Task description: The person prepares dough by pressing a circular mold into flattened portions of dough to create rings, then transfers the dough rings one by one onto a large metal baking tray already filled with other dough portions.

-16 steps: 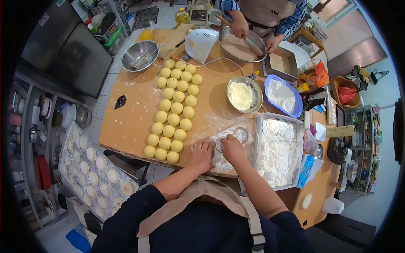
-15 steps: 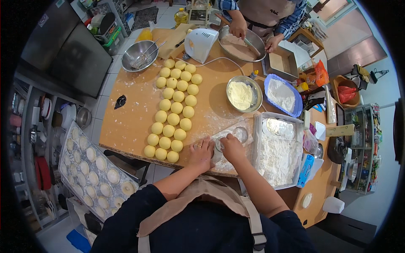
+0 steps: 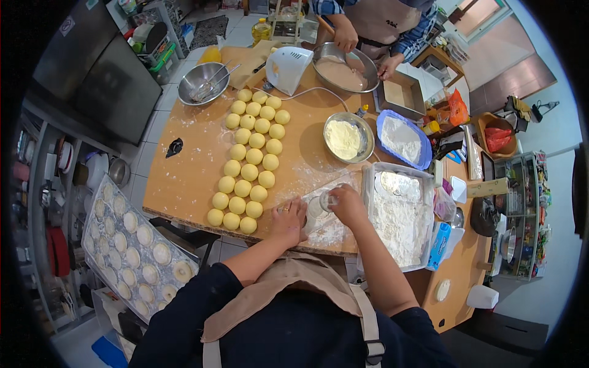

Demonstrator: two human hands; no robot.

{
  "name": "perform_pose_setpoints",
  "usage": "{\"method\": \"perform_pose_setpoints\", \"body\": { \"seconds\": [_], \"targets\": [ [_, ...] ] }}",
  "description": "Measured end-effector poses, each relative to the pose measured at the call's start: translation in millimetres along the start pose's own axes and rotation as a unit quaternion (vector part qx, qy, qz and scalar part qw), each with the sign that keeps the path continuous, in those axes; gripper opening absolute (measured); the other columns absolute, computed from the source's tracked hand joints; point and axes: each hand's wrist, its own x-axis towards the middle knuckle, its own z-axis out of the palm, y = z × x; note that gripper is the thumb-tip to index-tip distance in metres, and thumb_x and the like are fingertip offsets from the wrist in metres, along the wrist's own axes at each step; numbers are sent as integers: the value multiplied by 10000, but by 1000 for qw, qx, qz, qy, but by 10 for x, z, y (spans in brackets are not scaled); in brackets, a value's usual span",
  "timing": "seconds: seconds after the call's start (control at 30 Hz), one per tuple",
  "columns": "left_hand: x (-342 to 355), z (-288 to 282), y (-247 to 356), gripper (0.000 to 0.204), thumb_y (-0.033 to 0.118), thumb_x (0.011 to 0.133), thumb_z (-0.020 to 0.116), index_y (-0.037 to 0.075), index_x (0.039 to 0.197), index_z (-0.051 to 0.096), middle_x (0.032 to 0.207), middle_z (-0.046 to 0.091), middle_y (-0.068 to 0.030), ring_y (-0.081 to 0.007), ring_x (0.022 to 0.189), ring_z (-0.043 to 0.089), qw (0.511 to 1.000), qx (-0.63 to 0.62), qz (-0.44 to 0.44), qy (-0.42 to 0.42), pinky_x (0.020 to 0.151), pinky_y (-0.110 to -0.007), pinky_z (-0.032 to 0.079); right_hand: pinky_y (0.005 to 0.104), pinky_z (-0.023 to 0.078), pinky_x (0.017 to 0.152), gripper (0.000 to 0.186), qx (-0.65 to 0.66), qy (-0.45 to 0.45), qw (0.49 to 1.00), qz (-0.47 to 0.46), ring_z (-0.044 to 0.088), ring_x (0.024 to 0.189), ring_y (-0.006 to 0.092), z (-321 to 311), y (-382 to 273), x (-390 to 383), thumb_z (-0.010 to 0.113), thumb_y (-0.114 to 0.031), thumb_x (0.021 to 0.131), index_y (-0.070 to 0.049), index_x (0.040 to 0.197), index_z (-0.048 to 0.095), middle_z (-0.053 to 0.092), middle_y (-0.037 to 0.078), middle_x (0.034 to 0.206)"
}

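My left hand (image 3: 288,222) lies at the near table edge, fingers stretched out along the left side of a clear, flour-dusted sheet (image 3: 336,232). Between my fingers and thumb, my right hand (image 3: 348,205) grips a small clear round piece (image 3: 328,200), seen at a slant over the sheet. Whether it is a glass or a ring cutter I cannot make out. Just left of it on the sheet is a pale round shape (image 3: 315,208), partly hidden. Rows of yellow dough balls (image 3: 246,172) stand left of my hands. Right of my right hand is a flour-filled tray (image 3: 366,211).
Across the table a co-worker's hand (image 3: 345,38) stirs brown mixture in a metal bowl (image 3: 375,69). A hand mixer (image 3: 289,69), a bowl of yellow cream (image 3: 342,140) and a blue tub of white powder (image 3: 385,146) stand nearer. At lower left, a floured tray (image 3: 138,277) holds dough rounds.
My right hand has lifted a little and moved right and away from me, with the clear round piece now tilted in it. My left hand stays at the sheet's left side.
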Motion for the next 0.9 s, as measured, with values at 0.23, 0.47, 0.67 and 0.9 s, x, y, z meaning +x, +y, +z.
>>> {"method": "perform_pose_setpoints", "body": {
  "seconds": [0.23,0.47,0.67,0.9],
  "targets": [
    [1,-35,27,1004,475,647,812,128,1449,317,1522,243,-101,-288,1398,264,999,26,0,-23,1060,-537,264,439,500,844,329,-33,-54,997,37,611,979,355,207,-70,-83,757,-106,699,-78,1019,685,600,167,1025],
    [-27,9,-9,1032,478,630,822,131,1460,317,1523,249,-103,-281,1398,262,1000,27,0,-13,1055,-548,246,437,519,809,305,-67,-62,996,-2,618,957,362,392,-91,-27,723,-75,714,-80,1017,685,601,171,1009],
    [-15,41,0,1029,464,605,832,118,1441,342,1507,284,-97,-268,1378,299,1000,25,13,-5,1037,-551,279,444,507,814,239,-39,-10,999,-3,603,967,357,542,-12,-109,628,7,725,-38,959,646,585,184,1005],
    [-8,-7,6,1038,486,600,823,119,1440,335,1514,276,-93,-267,1378,292,999,37,28,21,1054,-523,258,446,496,812,230,-6,27,999,-21,599,943,367,391,93,-143,668,-34,702,-45,931,651,591,174,965]
  ]
}}
